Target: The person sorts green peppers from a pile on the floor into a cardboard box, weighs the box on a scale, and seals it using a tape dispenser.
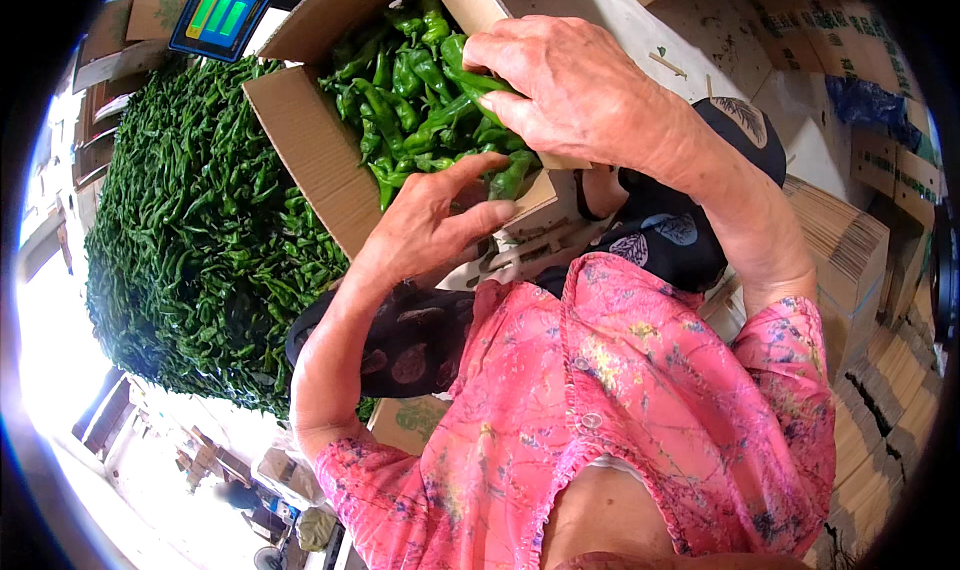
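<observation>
An open cardboard box [315, 150] with its flaps spread stands before me, filled with green peppers [405, 82]. My right hand [570, 82] is over the box's right side, its thumb and fingers closed on a long green pepper [472, 79]. At the near edge of the box is my left hand [442, 210], thumb and forefinger apart beside a single green pepper [510, 176]; whether its hidden fingers touch anything cannot be told. A scale display [221, 11] with lit green readouts is at the box's far left.
A large heap of green peppers [202, 232] lies to the left of the box. Flattened cardboard stacks [840, 247] are at my right, with printed cartons [825, 37] beyond and blue plastic [874, 105] among them. My knees flank the box's near side.
</observation>
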A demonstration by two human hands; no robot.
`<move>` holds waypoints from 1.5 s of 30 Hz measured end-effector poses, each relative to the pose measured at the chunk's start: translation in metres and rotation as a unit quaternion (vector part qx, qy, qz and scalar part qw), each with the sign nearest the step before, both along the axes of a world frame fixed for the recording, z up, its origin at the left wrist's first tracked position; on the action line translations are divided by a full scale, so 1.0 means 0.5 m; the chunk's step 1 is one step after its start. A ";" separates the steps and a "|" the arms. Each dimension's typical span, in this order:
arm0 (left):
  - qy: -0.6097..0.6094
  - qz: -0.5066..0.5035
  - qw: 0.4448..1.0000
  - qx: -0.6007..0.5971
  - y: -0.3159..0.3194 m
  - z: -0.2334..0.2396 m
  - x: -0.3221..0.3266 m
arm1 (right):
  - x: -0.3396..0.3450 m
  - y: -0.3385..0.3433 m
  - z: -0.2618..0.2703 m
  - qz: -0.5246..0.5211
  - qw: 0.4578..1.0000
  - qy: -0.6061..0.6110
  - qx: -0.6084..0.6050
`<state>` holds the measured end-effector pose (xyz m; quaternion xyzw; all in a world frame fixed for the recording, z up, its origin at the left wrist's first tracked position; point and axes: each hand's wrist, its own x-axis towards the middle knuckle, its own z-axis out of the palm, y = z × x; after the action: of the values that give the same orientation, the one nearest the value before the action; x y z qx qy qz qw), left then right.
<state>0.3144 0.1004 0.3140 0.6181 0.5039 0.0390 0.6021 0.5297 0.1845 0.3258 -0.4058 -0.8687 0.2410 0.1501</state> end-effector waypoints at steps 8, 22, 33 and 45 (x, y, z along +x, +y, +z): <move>-0.033 0.137 0.986 0.089 0.010 0.027 -0.067 | -0.003 -0.003 -0.012 0.008 0.999 0.024 0.047; -0.036 0.035 0.998 -0.037 0.015 0.030 -0.077 | -0.013 -0.012 -0.024 0.039 0.999 -0.009 0.029; 0.120 -0.105 0.912 0.378 0.001 -0.060 -0.067 | -0.041 -0.059 -0.041 0.167 0.971 -0.138 -0.098; 0.155 0.120 0.925 0.326 0.034 -0.047 -0.120 | -0.048 -0.078 -0.111 0.166 0.974 -0.151 -0.014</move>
<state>0.2545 0.1172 0.2907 0.7132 0.6208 0.1772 0.2730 0.5059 0.1452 0.2702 -0.2897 -0.9332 0.2103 -0.0302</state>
